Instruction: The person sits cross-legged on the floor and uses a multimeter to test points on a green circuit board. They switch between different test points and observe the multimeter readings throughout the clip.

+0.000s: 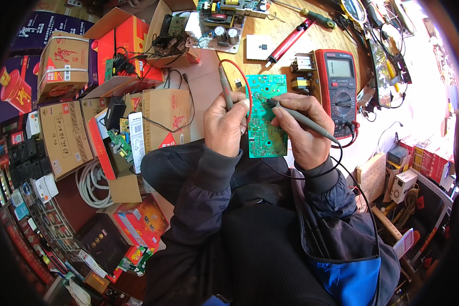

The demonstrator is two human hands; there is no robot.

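A green circuit board stands between my hands, solder side showing. My left hand is closed around a grey test probe with a red lead, its thumb at the board's left edge. My right hand pinches another grey test probe, whose black lead trails down and loops back. That probe's end points at the upper part of the board; whether its tip touches is too small to tell. On the right lies a red and black multimeter with leads plugged in.
Beyond the board, the wooden bench bears a red desoldering pump, a screwdriver, a white block and a populated circuit board. Cardboard boxes and coiled white cable crowd the left.
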